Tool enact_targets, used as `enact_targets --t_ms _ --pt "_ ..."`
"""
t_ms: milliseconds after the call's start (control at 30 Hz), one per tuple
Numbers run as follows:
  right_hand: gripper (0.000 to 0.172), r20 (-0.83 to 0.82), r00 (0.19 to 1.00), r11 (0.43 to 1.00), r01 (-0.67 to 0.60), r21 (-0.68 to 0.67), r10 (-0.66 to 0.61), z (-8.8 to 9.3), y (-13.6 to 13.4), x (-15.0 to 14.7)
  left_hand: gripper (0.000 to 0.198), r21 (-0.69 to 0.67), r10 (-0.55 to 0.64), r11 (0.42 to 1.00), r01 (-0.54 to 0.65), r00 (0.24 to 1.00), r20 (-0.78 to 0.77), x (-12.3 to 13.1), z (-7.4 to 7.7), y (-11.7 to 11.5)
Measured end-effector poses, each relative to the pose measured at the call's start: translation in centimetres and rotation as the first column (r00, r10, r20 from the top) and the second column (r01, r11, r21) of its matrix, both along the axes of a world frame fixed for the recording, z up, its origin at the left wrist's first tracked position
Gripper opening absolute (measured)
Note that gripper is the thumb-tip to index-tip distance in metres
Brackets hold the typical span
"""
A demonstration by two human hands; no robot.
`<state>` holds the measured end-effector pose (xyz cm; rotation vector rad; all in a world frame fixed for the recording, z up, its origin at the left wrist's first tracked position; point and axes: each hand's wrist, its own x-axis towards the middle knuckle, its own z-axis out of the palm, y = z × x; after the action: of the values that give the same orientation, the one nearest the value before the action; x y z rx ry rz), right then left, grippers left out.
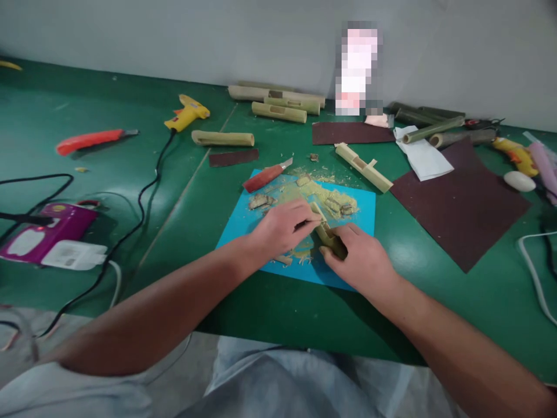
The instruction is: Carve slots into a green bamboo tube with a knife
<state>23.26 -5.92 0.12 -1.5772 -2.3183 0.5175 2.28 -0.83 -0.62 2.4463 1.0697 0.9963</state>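
Note:
My right hand [361, 252] is wrapped round the near end of a short bamboo tube [324, 231], which has an opening cut in its side. The fingers of my left hand [289, 225] are pinched together at that opening, towards the tube's far end; what they hold, if anything, is too small to make out. Beneath both hands lies a blue sheet [365, 203] strewn with pale bamboo dust [300, 188] and shavings. A red-handled carving knife [267, 176] rests on its far left edge, blade pointing away to the right.
Another cut bamboo tube [363, 168] lies beyond the sheet, and several more [278, 111] lie by the wall. Brown sandpaper [461, 215] and a white tissue [424, 154] are at right. On the left are a yellow glue gun [187, 113], a red cutter [89, 141] and a purple power strip [56, 226].

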Motion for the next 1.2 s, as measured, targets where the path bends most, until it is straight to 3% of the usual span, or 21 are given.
enact_targets --t_ms 233,600,800,1067,1200 --pt "0.024 -0.021 1.000 1.000 0.004 0.007 -0.004 0.0 0.0 0.2 0.010 -0.022 0.084 0.996 -0.083 0.996 0.042 -0.6 -0.2 0.5" --pt "0.021 -0.074 0.997 1.000 -0.008 0.012 0.009 -0.3 0.2 0.4 0.014 -0.013 0.059 0.998 -0.060 0.998 -0.020 -1.0 0.9 0.5" --pt "0.022 -0.070 0.998 1.000 -0.009 0.021 0.010 -0.3 0.1 0.4 0.011 0.014 0.095 0.995 -0.094 0.993 -0.075 -0.8 0.6 0.5" --pt "0.023 -0.066 0.998 1.000 -0.009 0.026 0.010 -0.3 0.1 0.4 0.009 -0.075 0.145 0.986 -0.147 0.989 -0.029 -0.6 0.4 0.4" --pt "0.023 -0.067 0.998 1.000 -0.013 0.022 0.014 -0.2 0.1 0.3 0.017 -0.060 0.104 0.993 -0.104 0.995 0.001 -0.6 0.7 0.3"
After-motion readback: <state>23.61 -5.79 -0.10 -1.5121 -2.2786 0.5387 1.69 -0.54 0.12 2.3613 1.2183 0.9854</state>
